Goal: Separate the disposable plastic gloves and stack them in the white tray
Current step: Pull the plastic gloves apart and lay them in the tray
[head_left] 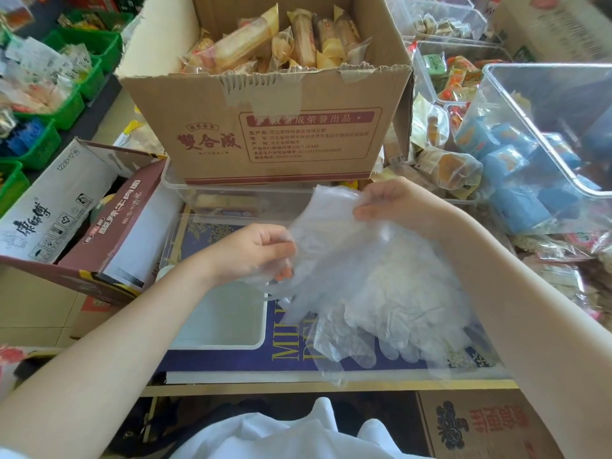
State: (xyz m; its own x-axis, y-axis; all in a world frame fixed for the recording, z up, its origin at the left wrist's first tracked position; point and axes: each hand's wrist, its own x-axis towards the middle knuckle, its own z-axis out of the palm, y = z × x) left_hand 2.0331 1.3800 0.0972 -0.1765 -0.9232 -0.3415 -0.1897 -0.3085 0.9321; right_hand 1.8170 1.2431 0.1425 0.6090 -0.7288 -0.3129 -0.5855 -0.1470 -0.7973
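head view: both hands work on a clump of thin, clear, crinkled disposable plastic gloves [381, 293] held up above a dark blue printed box lid [298, 362] on the counter. the right hand [394, 203] pinches the upper edge of the clump between thumb and curled fingers, which keeps the bundle hanging so the sheets fall apart under their own weight. the left hand [255, 250] pinches the left edge of 1 glove, fingers curled round the film, likely to peel that layer sideways off the rest. the shallow white rectangular plastic tray [225, 326] sits on the lid just below and beside the left hand, well placed so a freed glove needs only a short drop; no glove can be made out in it, though clear film on white would be hard to see. a brown cardboard carton of wrapped snacks [265, 127] stands behind, away from the work. the film clings, so 2 may lift together.
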